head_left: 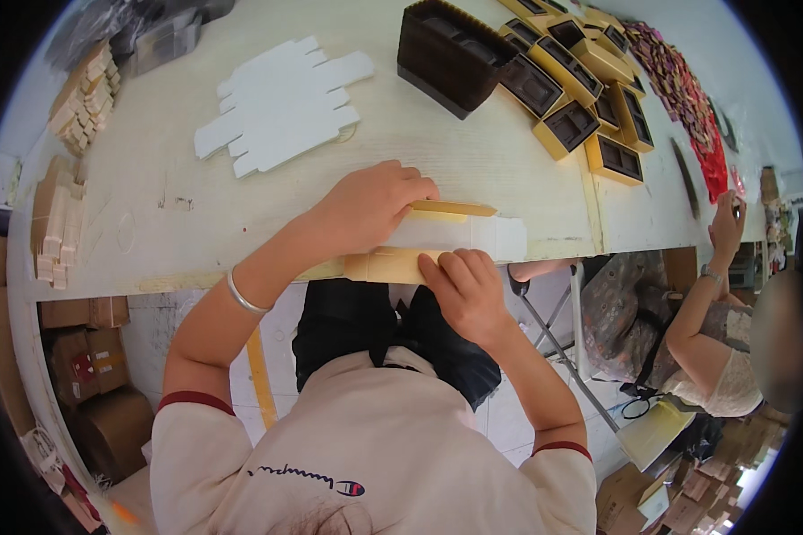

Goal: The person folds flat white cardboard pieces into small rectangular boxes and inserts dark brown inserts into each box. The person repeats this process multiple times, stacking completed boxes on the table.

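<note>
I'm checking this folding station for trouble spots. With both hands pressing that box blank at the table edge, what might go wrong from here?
1. The box blank lies right at the table edge under the left hand and right hand; it might slip off toward the lap.
2. The stack of white flat blanks sits loosely fanned and could slide apart if bumped.
3. The brown trays stand close by; a reaching arm might knock them.

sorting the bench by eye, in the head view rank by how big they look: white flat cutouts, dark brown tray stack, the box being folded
1. white flat cutouts
2. dark brown tray stack and box being folded: look alike, hands cover part of the box, so unranked
</note>
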### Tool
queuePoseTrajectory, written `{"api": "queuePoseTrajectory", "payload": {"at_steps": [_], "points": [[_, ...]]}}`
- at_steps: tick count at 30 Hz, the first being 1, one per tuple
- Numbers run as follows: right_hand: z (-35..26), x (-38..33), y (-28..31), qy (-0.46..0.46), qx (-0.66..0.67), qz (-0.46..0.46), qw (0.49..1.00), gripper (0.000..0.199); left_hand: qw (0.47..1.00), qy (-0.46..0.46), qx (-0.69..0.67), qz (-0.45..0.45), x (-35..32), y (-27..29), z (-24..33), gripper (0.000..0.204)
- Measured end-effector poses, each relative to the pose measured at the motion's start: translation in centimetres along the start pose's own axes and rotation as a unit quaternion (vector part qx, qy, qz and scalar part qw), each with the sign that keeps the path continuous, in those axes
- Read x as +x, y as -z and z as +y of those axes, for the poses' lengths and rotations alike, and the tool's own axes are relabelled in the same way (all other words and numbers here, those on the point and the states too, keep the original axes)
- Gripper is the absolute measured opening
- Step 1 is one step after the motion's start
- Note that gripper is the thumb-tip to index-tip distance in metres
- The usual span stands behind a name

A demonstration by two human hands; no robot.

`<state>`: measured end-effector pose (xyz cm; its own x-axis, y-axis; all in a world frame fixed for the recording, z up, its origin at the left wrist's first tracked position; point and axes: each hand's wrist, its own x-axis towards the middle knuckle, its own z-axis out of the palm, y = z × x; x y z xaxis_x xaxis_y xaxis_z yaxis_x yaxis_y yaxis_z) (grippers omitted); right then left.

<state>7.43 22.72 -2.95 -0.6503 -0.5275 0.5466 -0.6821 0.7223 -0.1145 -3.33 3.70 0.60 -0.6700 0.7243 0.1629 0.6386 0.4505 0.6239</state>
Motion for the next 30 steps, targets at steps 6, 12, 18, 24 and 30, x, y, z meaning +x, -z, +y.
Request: {"api": "queuePoseTrajectory", "payload": {"at_steps": [6,12,18,24,30], "points": [[1.7,4.0,1.7,-0.158,0.175,-0.144,0.961,0.01,0.998,-0.023,0.056,0.005,-0.3,-0.2,0.1,0.022],[3.8,5.9,2.0,-0.172,0.193,-0.211,0.943,0.01,0.998,-0.011,0.058,-0.026,-1.5,1.6,1.3,0.032],[1.7,5.9,2.0,0.001,-0.044,-0.093,0.995,0.024,0.995,0.069,0.002,0.069,-2.5,-0.4,2.4,0.043],[1.5,3.8,1.2,-0.123,0.299,-0.092,0.942,0.034,0.99,0.075,-0.094,-0.072,-2.9,2.0,2.2,0.053],[3.8,2.7,1.7,-0.093,0.277,-0.052,0.955,0.037,0.974,0.033,-0.079,-0.208,-3.7,5.0,1.2,0.053]]}}
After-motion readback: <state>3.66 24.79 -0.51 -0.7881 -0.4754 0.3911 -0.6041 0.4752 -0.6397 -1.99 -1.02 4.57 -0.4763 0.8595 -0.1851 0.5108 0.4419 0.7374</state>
